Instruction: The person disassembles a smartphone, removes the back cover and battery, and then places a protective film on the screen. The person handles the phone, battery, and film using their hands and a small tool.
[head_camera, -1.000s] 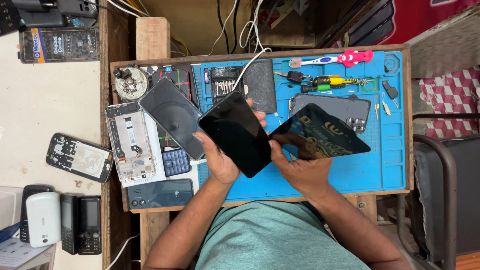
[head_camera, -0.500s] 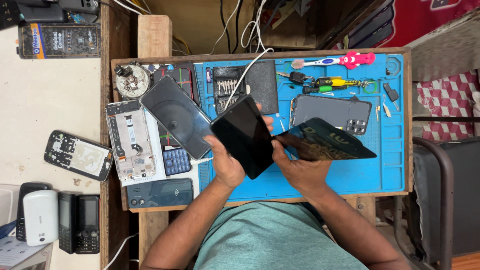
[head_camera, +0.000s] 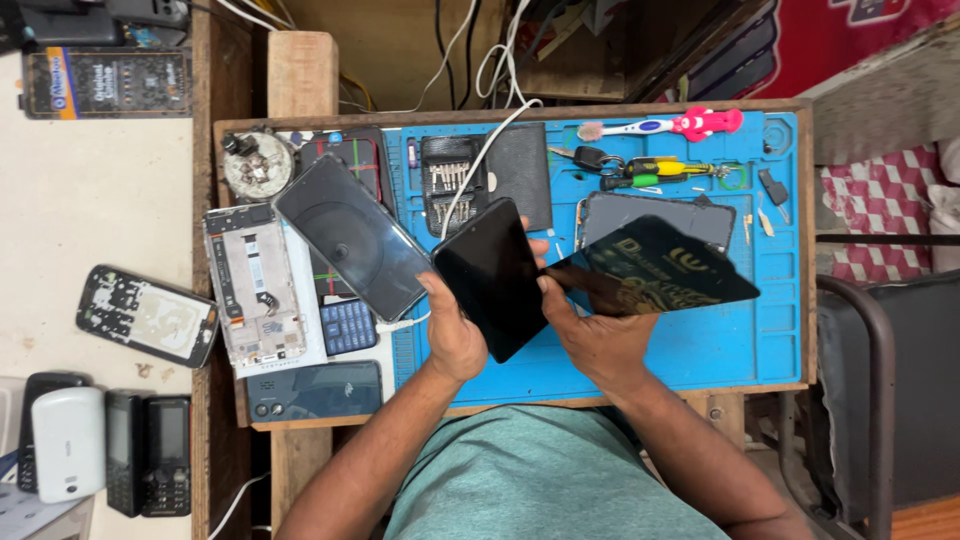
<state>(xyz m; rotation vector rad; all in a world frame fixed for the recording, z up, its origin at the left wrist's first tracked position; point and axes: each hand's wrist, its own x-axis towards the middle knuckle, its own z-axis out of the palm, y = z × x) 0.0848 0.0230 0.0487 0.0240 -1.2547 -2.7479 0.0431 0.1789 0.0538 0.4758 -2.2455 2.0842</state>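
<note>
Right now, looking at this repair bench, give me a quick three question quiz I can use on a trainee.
1. True or false: the left hand holds the black phone with its dark screen facing up.
2. What does the right hand hold?
A. the toothbrush
B. the thin dark sheet
C. the keypad phone
3. Fill in: the white cable runs across the open case of ______ bits on the blue mat.

Key
1. True.
2. B: the thin dark sheet, held out beside the phone. The toothbrush lies at the mat's far edge; the keypad phone lies left of the hands.
3. Screwdriver; the case lies open.
</note>
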